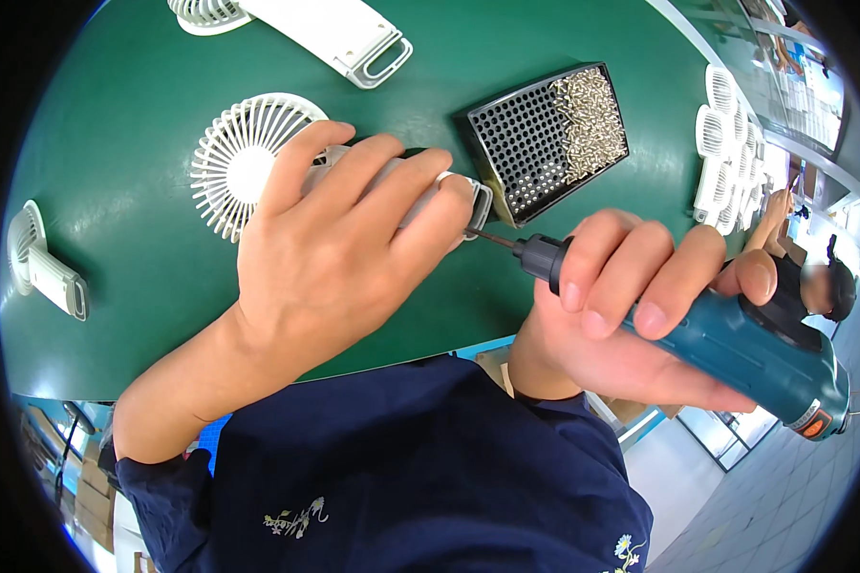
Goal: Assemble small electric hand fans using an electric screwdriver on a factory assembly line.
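Note:
My left hand (pixel 339 229) is closed over the handle of a white handheld fan (pixel 250 172), which lies on the green table; its slatted round head shows beyond my fingers. Most of the fan's handle is hidden under the hand. In my right hand (pixel 631 315) is a teal electric screwdriver (pixel 750 353) with a black nose, held tilted. Its thin bit (pixel 492 236) points left and reaches the handle's end by my left fingertips. Whether the tip sits on a screw cannot be seen.
Beyond my hands stands a black screw tray (pixel 506 129) with rows of holes and a heap of small screws (pixel 597 124). Other white fans lie at the far edge (pixel 325 38), the left (pixel 53 267) and the right (pixel 721 143). Another person (pixel 803 277) is at the right.

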Tool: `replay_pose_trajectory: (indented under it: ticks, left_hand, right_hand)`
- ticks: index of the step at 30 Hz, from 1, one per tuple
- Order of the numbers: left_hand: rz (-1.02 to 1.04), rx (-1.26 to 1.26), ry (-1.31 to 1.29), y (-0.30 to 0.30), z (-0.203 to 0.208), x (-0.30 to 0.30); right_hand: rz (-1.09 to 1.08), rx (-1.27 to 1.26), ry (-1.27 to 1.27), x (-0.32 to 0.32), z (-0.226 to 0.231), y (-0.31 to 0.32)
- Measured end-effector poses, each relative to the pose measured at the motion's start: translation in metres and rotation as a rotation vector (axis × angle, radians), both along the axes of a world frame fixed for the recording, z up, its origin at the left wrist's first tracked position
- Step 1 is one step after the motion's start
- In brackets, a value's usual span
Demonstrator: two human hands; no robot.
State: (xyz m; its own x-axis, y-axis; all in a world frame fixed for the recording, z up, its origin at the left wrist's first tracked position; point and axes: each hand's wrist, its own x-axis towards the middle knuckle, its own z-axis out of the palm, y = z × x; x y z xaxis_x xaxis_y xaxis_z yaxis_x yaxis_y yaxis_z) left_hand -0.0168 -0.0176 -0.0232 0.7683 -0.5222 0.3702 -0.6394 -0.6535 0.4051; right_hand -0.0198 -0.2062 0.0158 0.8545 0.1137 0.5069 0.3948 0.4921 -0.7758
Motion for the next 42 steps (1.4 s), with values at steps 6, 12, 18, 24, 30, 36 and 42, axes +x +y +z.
replay_pose_trajectory:
  ticks: [6, 12, 18, 24, 30, 36, 42]
  left_hand:
    - [0.01, 0.008, 0.005, 0.0, 0.0, -0.001]
    - [0.001, 0.019, 0.01, 0.0, 0.001, -0.001]
    - [-0.034, -0.066, -0.065, 0.001, 0.0, 0.001]
    - [-0.058, -0.116, -0.033, 0.003, 0.003, -0.001]
    - [-0.061, -0.111, -0.032, 0.003, 0.003, -0.004]
    - [-0.064, -0.119, -0.032, -0.001, -0.002, -0.001]
    - [-0.07, -0.121, -0.01, -0.002, -0.002, 0.0]
  right_hand:
    - [0.029, -0.003, -0.012, 0.002, -0.001, -0.001]
    - [0.01, 0.005, -0.008, 0.001, -0.001, 0.002]
    - [-0.027, 0.026, 0.006, 0.002, -0.003, 0.005]
    - [-0.018, 0.032, 0.01, 0.0, -0.004, 0.003]
    - [-0.036, 0.006, 0.006, -0.001, 0.001, -0.003]
    - [0.047, -0.04, 0.019, -0.001, 0.003, -0.008]
    - [0.104, -0.122, 0.017, 0.001, 0.002, -0.015]
